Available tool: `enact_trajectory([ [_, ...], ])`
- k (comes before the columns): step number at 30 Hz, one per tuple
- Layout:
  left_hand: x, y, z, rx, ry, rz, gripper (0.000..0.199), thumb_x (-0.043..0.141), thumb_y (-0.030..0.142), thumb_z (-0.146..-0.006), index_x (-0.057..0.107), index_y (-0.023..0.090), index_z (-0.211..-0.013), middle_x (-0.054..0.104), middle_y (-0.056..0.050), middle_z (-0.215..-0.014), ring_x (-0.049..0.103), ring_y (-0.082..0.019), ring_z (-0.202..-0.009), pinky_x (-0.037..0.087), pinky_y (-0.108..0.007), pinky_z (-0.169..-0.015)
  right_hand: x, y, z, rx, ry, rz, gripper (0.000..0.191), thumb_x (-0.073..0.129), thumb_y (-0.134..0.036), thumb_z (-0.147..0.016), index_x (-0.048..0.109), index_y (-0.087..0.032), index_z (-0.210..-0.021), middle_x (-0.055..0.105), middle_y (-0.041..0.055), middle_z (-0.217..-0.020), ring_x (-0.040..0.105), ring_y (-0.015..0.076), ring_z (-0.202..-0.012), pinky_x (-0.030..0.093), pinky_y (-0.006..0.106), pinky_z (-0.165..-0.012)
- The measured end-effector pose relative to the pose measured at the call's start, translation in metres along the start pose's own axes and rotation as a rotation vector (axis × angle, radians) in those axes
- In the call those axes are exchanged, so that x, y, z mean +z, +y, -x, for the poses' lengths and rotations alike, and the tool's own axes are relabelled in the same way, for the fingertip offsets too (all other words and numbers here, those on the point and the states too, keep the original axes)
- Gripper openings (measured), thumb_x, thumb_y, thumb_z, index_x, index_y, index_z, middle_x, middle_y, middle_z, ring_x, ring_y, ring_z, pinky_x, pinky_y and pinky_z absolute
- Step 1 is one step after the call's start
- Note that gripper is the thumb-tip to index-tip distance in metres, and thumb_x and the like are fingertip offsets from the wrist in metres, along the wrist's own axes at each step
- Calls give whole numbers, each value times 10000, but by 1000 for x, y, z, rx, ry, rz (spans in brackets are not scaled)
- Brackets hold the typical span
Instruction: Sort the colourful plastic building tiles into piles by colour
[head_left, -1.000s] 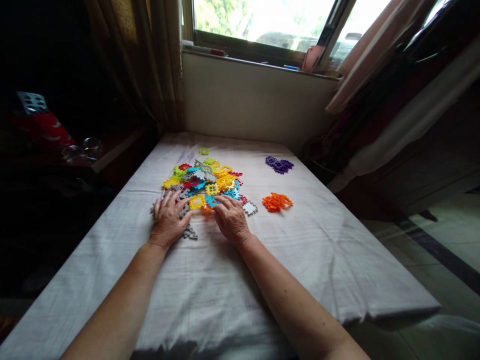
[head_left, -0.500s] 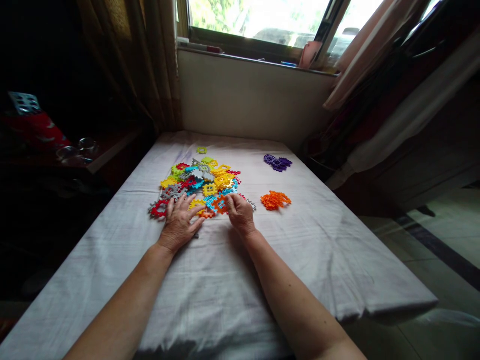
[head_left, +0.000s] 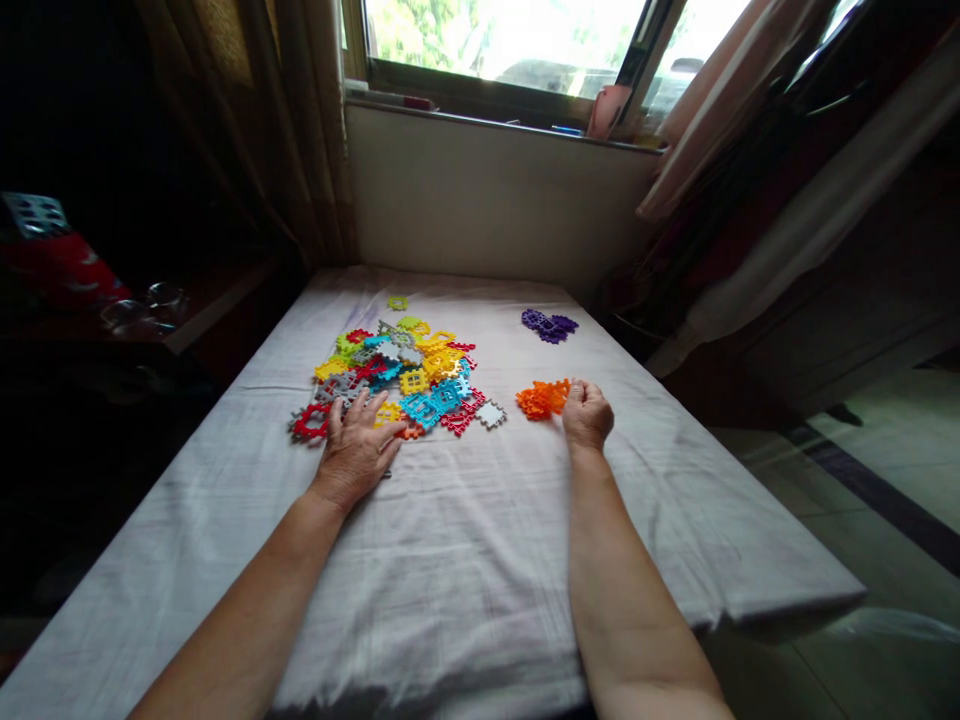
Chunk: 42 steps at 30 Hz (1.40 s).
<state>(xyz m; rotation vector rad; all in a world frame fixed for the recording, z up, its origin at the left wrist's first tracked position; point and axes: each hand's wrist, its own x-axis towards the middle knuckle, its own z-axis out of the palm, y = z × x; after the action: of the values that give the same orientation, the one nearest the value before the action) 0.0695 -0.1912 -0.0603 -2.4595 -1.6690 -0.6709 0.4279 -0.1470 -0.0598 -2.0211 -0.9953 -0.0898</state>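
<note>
My left hand (head_left: pixel 358 442) lies with fingers spread on the near edge of a mixed heap of toothed plastic building pieces (head_left: pixel 413 382), in red, grey, yellow, blue and green. Part of an orange piece (head_left: pixel 412 431) shows by its fingertips. Over to the right, my right hand (head_left: pixel 588 415) is closed in a pinch at the right side of a small orange pile (head_left: pixel 538 400). An orange piece is between its fingers, merging with the pile in view. Behind that pile lies a group of purple pieces (head_left: pixel 550 325).
A white cloth (head_left: pixel 465 560) covers the table. One lime-green piece (head_left: pixel 397 302) lies alone beyond the heap, and a pale grey piece (head_left: pixel 491 414) sits at its right edge. Eyeglasses (head_left: pixel 142 310) rest on a dark surface at left. A window sill (head_left: pixel 495 122) runs along the back.
My right hand has moved right from the mixed heap to the orange pile, carrying an orange building piece. My left hand has stayed on the heap. The view has shifted slightly.
</note>
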Motion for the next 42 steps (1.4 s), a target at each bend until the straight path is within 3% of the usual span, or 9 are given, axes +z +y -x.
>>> enact_trajectory([
  [5,0,-1,1,12,4,-3,200,600,318,-898,782,299,-979,538,-82,-1509,352,-346,-1483,142,-667,-1208,2,-1,2,-62,66,-13,384,432,-262,-918,729,-115,-1113,668,176,-1149,622,270,-1087,469,408,-987],
  [9,1,-5,1,39,-4,28,225,555,336,-922,771,290,-969,563,-78,-1486,376,-341,-1470,167,-665,-1201,3,-18,17,-222,38,-76,326,444,-240,-933,725,-139,-1061,644,175,-1168,591,288,-1154,449,467,-1039],
  [14,1,-11,0,63,28,89,299,464,333,-962,756,281,-1006,608,-66,-1439,420,-313,-1446,215,-621,-1201,8,-58,64,-607,-204,-183,277,478,-251,-961,743,-196,-1022,712,106,-1041,639,232,-1014,488,373,-983],
  [18,1,-15,-2,34,84,123,322,435,341,-978,746,275,-1032,629,-63,-1413,461,-285,-1417,265,-571,-1194,9,-88,104,-921,-451,-181,229,600,-305,-948,739,-241,-1119,726,76,-1080,640,208,-1018,483,323,-958],
  [23,0,-16,-2,40,105,148,337,427,377,-991,749,282,-1024,643,-56,-1397,477,-277,-1405,282,-546,-1189,8,-106,128,-1055,-628,-86,220,589,-346,-973,763,-272,-1086,740,57,-1033,650,199,-925,493,300,-843],
  [28,-1,-19,1,34,65,144,422,474,497,-966,665,276,-1271,586,-88,-1463,440,-293,-1434,247,-550,-1206,8,-102,118,-834,-547,-217,239,546,-307,-973,771,-231,-944,756,53,-956,678,193,-893,502,276,-839],
  [34,-1,-29,8,60,-161,21,810,684,628,-785,481,293,-1495,429,-127,-1590,317,-364,-1499,128,-626,-1219,-2,-54,51,-329,-285,-171,355,469,-333,-929,736,-160,-1088,759,90,-901,677,212,-793,523,330,-782],
  [38,3,-31,7,3,-109,-14,658,645,527,-857,521,302,-1463,500,-116,-1541,362,-347,-1479,126,-624,-1223,-8,-18,19,-62,-159,-54,381,508,-359,-863,749,-173,-1093,746,71,-848,660,213,-782,495,301,-730],
  [42,5,-31,4,-61,-17,-18,522,587,455,-905,582,290,-1400,564,-112,-1482,423,-342,-1439,152,-624,-1217,-8,-7,15,-24,-112,66,379,497,-328,-878,761,-177,-1104,725,118,-984,652,241,-900,489,342,-814],
])
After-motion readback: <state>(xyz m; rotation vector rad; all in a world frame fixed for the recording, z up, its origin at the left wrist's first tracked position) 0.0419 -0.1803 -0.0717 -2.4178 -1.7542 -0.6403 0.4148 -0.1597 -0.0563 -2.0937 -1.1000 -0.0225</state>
